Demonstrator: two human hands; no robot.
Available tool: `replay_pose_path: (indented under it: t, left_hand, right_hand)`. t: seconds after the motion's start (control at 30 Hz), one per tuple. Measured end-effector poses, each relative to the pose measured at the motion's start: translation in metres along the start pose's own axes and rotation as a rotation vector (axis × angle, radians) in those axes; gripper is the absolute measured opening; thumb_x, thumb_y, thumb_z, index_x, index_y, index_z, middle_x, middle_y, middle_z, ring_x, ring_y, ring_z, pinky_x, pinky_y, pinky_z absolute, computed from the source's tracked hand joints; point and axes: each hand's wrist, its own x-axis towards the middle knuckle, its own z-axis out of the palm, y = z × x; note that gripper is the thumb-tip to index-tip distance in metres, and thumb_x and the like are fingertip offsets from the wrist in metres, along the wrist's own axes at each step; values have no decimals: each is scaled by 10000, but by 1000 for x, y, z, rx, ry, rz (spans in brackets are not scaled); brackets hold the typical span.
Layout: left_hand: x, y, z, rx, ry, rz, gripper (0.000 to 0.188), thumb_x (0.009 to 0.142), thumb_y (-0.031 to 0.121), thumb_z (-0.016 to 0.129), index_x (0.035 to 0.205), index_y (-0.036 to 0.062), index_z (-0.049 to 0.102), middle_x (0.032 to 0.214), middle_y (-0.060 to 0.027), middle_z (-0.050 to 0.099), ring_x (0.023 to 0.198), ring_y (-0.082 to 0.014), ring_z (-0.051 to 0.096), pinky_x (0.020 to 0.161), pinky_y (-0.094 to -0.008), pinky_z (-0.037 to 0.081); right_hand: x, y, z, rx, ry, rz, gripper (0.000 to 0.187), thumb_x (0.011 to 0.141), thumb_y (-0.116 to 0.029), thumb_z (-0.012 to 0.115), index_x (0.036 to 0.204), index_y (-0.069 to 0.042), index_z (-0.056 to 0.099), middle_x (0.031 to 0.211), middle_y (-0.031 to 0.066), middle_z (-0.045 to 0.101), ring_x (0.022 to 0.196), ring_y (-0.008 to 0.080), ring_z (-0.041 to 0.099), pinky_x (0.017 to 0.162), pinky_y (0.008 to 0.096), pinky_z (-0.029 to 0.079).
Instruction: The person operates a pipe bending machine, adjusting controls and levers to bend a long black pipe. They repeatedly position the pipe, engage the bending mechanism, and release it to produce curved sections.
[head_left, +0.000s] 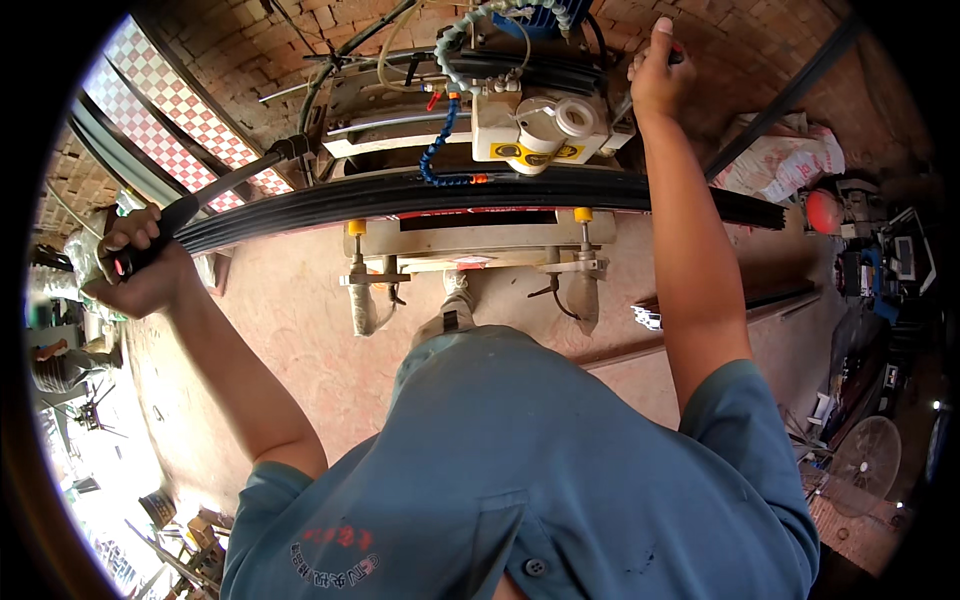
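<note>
My left hand (145, 255) is wrapped round the black grip of a long metal lever (225, 185), which runs to a pivot on the machine's left side. At the upper right, my right hand (660, 78) is closed round a dark handle (677, 53), thumb pointing up; most of that handle is hidden by the fingers. Between my arms lies a bundle of long black bars (430, 203), set crosswise on the machine (480, 250). Behind the bars is a pale machine head (500, 130) with a round cap. Two clamps with yellow tips (357, 228) stand at the near side of the bars.
A blue segmented hose (432, 150) bends down to the bars. Brick wall rises behind. A white sack (780, 155) lies at the right, near cluttered tools and a fan (865, 465). Long profiles (700, 325) rest low on the right. Another person (65, 370) is at far left.
</note>
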Motion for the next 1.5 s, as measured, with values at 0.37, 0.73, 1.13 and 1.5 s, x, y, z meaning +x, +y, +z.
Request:
replay_pose_path:
  t: [0.37,0.73,1.13,1.5]
  left_hand:
    - [-5,5,9,45,25,-4,693,892,729,350,701,104,580,602,-62,411,612,-215,426,692,-402,412]
    - [-4,5,5,-18,-73,-30,773,884,803,316,701,93,562,595,-63,402,605,-223,429,678,-402,404]
    - [-4,6,8,-38,-94,-19,783,861,811,332,710,91,600,619,-58,419,622,-215,407,691,-388,376]
    - [-2,3,5,-10,-114,-11,812,839,864,330,704,108,593,597,-43,408,612,-213,432,689,-407,400]
  right_hand:
    - [-9,-9,12,26,56,16,530,958,-470,674,660,-102,437,565,11,453,454,137,450,423,304,375]
    - [-35,-5,53,38,-3,-6,501,982,-497,622,771,-65,484,626,27,477,475,143,483,430,299,394]
    - [-61,-11,108,62,-74,37,524,1001,-531,578,678,-128,492,507,-28,400,413,99,410,404,276,330]
    - [-79,-8,141,91,-119,85,525,1004,-532,573,688,-128,462,529,-28,417,426,89,395,412,256,311]
